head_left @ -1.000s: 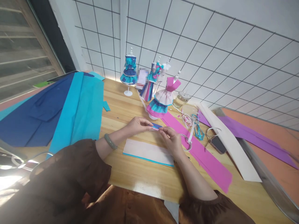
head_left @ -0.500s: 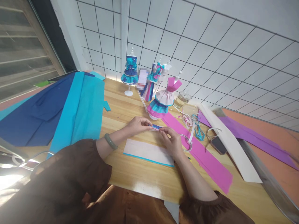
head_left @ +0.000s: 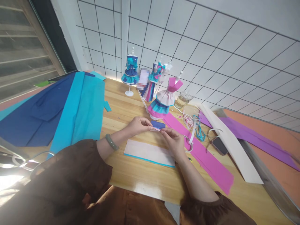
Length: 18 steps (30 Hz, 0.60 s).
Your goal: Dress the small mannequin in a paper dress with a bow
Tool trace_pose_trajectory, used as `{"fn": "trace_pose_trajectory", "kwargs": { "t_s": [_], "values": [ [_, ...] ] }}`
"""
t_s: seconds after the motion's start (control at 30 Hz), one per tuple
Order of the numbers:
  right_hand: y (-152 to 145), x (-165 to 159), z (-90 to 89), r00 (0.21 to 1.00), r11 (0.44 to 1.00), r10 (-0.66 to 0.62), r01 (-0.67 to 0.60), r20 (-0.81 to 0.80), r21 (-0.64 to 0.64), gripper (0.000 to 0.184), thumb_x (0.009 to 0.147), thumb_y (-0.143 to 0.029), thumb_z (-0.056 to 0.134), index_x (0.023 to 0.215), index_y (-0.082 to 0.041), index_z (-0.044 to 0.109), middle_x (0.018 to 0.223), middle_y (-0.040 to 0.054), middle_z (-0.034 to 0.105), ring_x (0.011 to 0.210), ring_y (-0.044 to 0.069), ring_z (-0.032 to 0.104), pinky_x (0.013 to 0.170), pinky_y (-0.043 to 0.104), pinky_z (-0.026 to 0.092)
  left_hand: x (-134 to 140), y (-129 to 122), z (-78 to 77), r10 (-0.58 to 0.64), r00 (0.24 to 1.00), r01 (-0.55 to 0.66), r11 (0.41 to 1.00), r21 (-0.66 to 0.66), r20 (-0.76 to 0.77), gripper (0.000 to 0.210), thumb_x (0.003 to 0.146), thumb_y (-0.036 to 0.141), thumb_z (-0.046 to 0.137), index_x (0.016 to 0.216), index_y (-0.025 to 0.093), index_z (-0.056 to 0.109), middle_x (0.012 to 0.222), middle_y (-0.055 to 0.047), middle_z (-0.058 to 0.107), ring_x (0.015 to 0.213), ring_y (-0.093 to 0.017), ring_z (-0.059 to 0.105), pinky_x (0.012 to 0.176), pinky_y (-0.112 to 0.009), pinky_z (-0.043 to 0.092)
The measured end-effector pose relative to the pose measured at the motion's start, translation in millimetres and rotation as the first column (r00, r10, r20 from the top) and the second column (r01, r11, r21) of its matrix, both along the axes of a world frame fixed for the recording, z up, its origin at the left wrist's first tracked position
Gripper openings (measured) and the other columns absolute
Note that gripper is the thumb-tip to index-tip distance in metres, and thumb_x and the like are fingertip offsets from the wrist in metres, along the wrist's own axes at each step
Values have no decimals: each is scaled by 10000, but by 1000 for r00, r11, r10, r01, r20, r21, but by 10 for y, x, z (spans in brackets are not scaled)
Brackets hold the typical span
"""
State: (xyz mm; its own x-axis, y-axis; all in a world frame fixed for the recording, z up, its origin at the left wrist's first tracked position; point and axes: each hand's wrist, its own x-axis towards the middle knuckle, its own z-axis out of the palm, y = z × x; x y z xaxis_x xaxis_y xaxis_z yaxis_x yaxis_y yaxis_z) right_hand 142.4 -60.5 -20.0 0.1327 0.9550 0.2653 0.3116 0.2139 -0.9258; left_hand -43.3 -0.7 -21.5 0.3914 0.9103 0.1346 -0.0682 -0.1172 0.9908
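Observation:
Between my two hands is a small dark blue piece (head_left: 158, 125) with a pale and pinkish lower edge; it looks like crepe paper or cloth. My left hand (head_left: 140, 125) pinches its left end between thumb and fingers. At the lower right end, my right hand (head_left: 172, 140) pinches the same piece. Just below the hands, a pale pink strip (head_left: 147, 153) with a turquoise edge lies flat on the wooden table (head_left: 140, 178). My right hand partly hovers over its right end.
Small dress forms in paper dresses, one blue (head_left: 130, 70) and one pink (head_left: 167, 98), stand behind. Large turquoise (head_left: 89, 106) and dark blue sheets (head_left: 44, 115) lie left. To the right are a magenta strip (head_left: 211, 165), a phone (head_left: 219, 146), a cream strip (head_left: 234, 147) and ribbon scraps (head_left: 199, 129).
The blue piece has tilted so that more of its blue face shows above my fingers. Both hands keep their pinch and have barely moved.

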Motion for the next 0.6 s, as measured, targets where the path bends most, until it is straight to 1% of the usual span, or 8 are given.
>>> {"fn": "trace_pose_trajectory", "kwargs": {
  "t_s": [0.13,0.43,0.53,0.6],
  "values": [
    [-9,-9,31,999,999,-6,3,-51,-51,182,700,-337,692,800,-185,705,868,65,695,830,198,635,784,342,487,-11,-7,0,-14,1000,14,1000,2,4,268,587,333,758,701,107,671,656,-29,658,634,-108,585,597,-215,444],
    [-25,-26,54,998,999,13,-15,-56,-37,187,699,-345,691,800,-187,694,795,45,690,727,167,620,690,300,481,1,-4,-6,-27,1000,27,1000,6,4,264,598,333,750,706,108,663,673,-34,661,649,-112,590,608,-222,449],
    [-24,-30,49,999,999,9,-12,-52,-40,212,697,-362,691,811,-184,692,769,43,694,695,163,618,664,295,483,2,-10,4,-35,999,35,999,5,10,266,602,334,746,696,109,639,666,-24,648,637,-101,581,600,-211,444],
    [-18,-29,34,999,999,9,-11,-53,-32,228,696,-372,691,824,-184,689,749,38,693,669,159,615,643,292,486,3,-7,1,-30,999,30,1000,-5,26,293,583,326,757,731,115,619,662,-7,639,617,-88,573,582,-197,437]
  ]
}}
